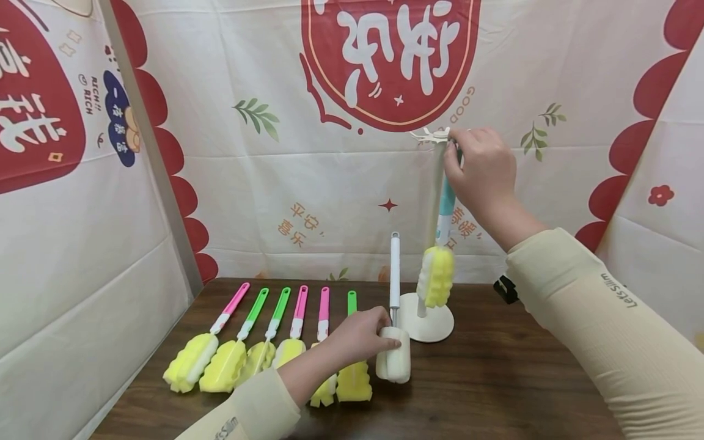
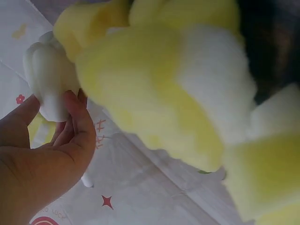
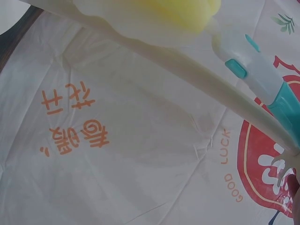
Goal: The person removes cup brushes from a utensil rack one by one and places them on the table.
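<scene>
At the top of a cream stand [image 1: 431, 208], my right hand [image 1: 485, 164] pinches the upper end of a sponge bottle brush [image 1: 438, 275] with a teal handle. That brush hangs upright along the pole, its yellow and white head down. Whether its handle loop sits on a hook is hidden by my fingers. Lower down, my left hand [image 1: 360, 335] holds a white bottle brush [image 1: 394, 360] by its sponge head, thumb and fingers around it, with the white handle pointing up. In the left wrist view the white sponge head [image 2: 50, 77] sits between thumb and fingers.
Left of the stand's round base [image 1: 440, 330], several yellow sponge brushes [image 1: 192, 362] with pink or green handles lie in a row on the dark wooden table [image 1: 511, 366]. My left forearm reaches over some of them. A small black object [image 1: 505, 289] lies by my right sleeve.
</scene>
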Demonstrator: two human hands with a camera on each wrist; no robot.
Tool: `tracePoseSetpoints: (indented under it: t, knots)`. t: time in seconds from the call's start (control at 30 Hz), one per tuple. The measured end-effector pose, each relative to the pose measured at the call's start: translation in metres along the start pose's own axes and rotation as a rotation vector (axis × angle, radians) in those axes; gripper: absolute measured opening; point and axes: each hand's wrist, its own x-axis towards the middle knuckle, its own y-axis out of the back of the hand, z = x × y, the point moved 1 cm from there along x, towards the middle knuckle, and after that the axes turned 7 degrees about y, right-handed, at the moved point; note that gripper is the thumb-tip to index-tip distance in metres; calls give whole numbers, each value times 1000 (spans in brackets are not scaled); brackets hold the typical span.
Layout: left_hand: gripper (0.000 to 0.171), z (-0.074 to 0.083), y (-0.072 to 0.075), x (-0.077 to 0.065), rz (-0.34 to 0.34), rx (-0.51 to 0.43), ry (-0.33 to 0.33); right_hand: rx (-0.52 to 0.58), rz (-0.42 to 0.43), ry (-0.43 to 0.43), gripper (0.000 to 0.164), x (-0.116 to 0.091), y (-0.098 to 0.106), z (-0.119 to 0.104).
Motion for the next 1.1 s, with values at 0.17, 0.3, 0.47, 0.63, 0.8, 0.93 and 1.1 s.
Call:
tracePoseSetpoints:
  t: [0.17, 0.3, 0.47, 0.63, 0.8, 0.93, 1.1]
  knots:
    - [29, -4, -2, -3, -8, 44, 12, -1, -1, -2, 33, -1, 1, 0]
    - [28, -7, -4, -5, -7, 70, 22, 0, 2, -1, 34, -1, 1, 0]
    - [28, -10, -6, -6, 5, 102, 29, -1, 5, -2, 34, -1, 2, -1]
    - [28, -12, -10, -6, 7, 129, 32, 2, 6, 0, 33, -1, 2, -2]
    - [29, -15, -15, -6, -8, 175, 23, 4, 15, 6, 33, -1, 2, -3]
    - [29, -16, -19, -4, -14, 213, 7, 6, 23, 15, 33, -1, 1, -1]
    - [29, -17, -22, -2, -17, 246, 5, -1, 31, 24, 33, -2, 0, 0]
